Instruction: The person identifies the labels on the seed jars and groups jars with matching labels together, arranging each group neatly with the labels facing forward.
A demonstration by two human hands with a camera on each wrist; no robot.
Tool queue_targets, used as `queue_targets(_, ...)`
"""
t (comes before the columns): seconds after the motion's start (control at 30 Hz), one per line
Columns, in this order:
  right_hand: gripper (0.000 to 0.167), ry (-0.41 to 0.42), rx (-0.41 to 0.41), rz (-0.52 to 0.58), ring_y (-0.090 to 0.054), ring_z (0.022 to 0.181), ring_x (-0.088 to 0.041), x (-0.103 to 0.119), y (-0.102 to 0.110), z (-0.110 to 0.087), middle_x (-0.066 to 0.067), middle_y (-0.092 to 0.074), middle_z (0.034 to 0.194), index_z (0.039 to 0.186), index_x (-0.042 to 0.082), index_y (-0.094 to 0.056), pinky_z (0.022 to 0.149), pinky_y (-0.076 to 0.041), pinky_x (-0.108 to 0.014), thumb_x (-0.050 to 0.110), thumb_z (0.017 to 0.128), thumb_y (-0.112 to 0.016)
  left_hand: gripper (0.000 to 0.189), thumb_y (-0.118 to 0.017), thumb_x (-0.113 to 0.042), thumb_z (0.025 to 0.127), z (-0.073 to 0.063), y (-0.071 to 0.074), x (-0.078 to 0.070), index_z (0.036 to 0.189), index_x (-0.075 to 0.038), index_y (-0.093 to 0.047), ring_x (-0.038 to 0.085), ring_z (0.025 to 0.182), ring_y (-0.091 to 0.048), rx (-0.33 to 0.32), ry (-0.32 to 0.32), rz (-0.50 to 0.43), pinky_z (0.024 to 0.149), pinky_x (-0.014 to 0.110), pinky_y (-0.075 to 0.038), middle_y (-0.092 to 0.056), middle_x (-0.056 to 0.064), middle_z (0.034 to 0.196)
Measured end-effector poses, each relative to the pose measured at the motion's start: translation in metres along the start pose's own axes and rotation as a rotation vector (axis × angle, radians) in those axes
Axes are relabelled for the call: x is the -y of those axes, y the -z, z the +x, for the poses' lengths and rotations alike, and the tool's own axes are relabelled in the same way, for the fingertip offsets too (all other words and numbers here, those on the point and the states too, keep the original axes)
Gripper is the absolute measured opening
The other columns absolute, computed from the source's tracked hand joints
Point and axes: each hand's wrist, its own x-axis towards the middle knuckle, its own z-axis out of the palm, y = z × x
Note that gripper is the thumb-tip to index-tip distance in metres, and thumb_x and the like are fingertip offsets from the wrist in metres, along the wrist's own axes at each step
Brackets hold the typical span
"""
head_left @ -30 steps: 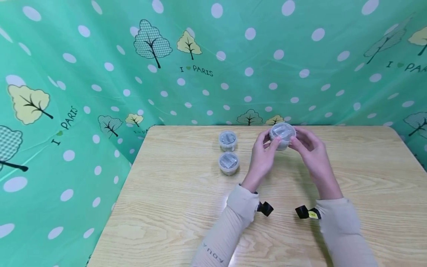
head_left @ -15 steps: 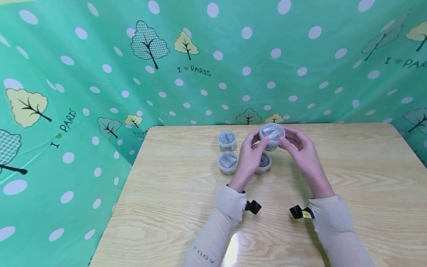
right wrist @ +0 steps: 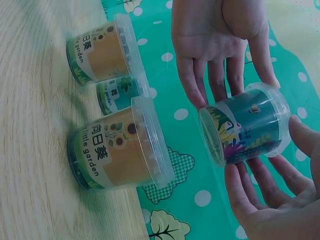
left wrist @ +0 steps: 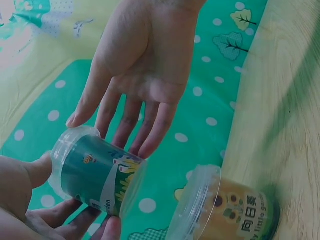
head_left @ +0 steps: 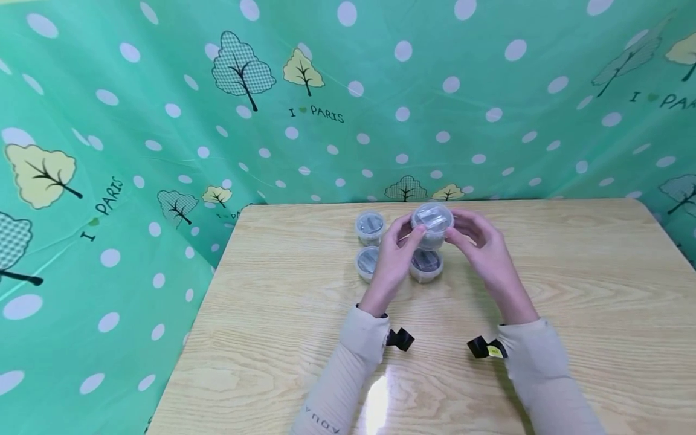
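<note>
Between both hands, a teal-labelled plastic tub with a clear lid (head_left: 432, 219) is held up above the back of the table. My left hand (head_left: 394, 257) grips its left side, thumb near the lid rim. On the opposite side my right hand (head_left: 487, 257) holds it with thumb and fingers. The right wrist view shows the tub (right wrist: 250, 125) tilted, its printed bee and flowers visible. Just below it in the head view stands an orange-labelled sunflower tub (head_left: 426, 267), its label readable in the right wrist view.
Left of the hands stand two more lidded tubs, a back one (head_left: 370, 226) and a front one (head_left: 367, 261) partly covered by my left hand. The wooden table (head_left: 261, 314) meets a green polka-dot cloth (head_left: 326, 145) at its back edge.
Both hands have carried the teal tub left. The orange tub below it, hidden at first, has come into view, while my left hand now overlaps the front left tub.
</note>
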Motion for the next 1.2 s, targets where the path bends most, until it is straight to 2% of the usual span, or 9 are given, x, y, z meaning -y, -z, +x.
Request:
queue_targets(0.23, 0.049, -0.017, 0.030, -0.017, -0.057, 0.118, -0.011, -0.001, -0.005, -0.002, -0.008, -0.058, 0.132, 0.142, 0.008, -0.050, 0.096, -0.050, -0.015, 0.021, 0.097, -0.064, 0.046, -0.059, -0.028, 0.100, -0.003, 0.010, 0.001, 0.140, -0.007, -0.052, 0.024, 0.128, -0.055, 0.003, -0.005, 0.003, 0.111, 0.034, -0.043, -0.058, 0.013, 0.138)
queue_targets(0.47, 0.049, -0.020, 0.046, -0.027, -0.056, 0.117, -0.012, -0.001, -0.010, -0.005, -0.010, -0.058, 0.130, 0.142, 0.006, -0.049, 0.096, -0.049, -0.014, 0.022, 0.098, -0.064, 0.042, -0.058, -0.027, 0.101, -0.006, 0.017, 0.003, 0.137, -0.006, -0.055, 0.023, 0.123, -0.057, -0.012, -0.002, 0.021, 0.109, 0.036, -0.045, -0.062, 0.012, 0.132)
queue_targets(0.73, 0.052, -0.055, 0.055, -0.039, -0.055, 0.117, -0.015, 0.000, -0.015, -0.008, -0.010, -0.056, 0.132, 0.142, 0.004, -0.049, 0.095, -0.049, -0.014, 0.026, 0.098, -0.064, 0.045, -0.058, -0.034, 0.100, -0.013, 0.024, 0.002, 0.138, -0.009, -0.055, 0.022, 0.124, -0.057, -0.001, 0.042, 0.024, 0.107, 0.037, -0.047, -0.061, 0.009, 0.135)
queue_targets(0.87, 0.052, -0.064, 0.055, -0.031, -0.055, 0.117, -0.018, -0.001, -0.017, -0.009, -0.011, -0.056, 0.132, 0.142, 0.002, -0.049, 0.094, -0.050, -0.014, 0.027, 0.098, -0.064, 0.047, -0.057, -0.035, 0.101, -0.014, 0.028, 0.004, 0.139, -0.008, -0.054, 0.023, 0.126, -0.056, 0.009, 0.045, 0.028, 0.108, 0.038, -0.047, -0.060, 0.011, 0.136)
queue_targets(1.07, 0.050, -0.074, 0.054, -0.025, -0.056, 0.114, -0.013, -0.001, -0.020, -0.010, -0.008, -0.058, 0.129, 0.141, 0.003, -0.050, 0.093, -0.051, -0.015, 0.027, 0.098, -0.063, 0.046, -0.054, -0.036, 0.102, -0.014, 0.032, 0.006, 0.139, -0.007, -0.053, 0.024, 0.131, -0.053, 0.014, 0.048, 0.028, 0.111, 0.037, -0.044, -0.058, 0.011, 0.139)
queue_targets(1.2, 0.048, -0.076, 0.051, -0.013, -0.056, 0.112, -0.012, -0.001, -0.021, -0.010, -0.008, -0.057, 0.127, 0.139, 0.002, -0.051, 0.092, -0.051, -0.014, 0.026, 0.098, -0.063, 0.046, -0.054, -0.034, 0.103, -0.015, 0.034, 0.007, 0.139, -0.006, -0.053, 0.025, 0.128, -0.055, 0.029, 0.033, 0.020, 0.109, 0.040, -0.045, -0.059, 0.012, 0.138)
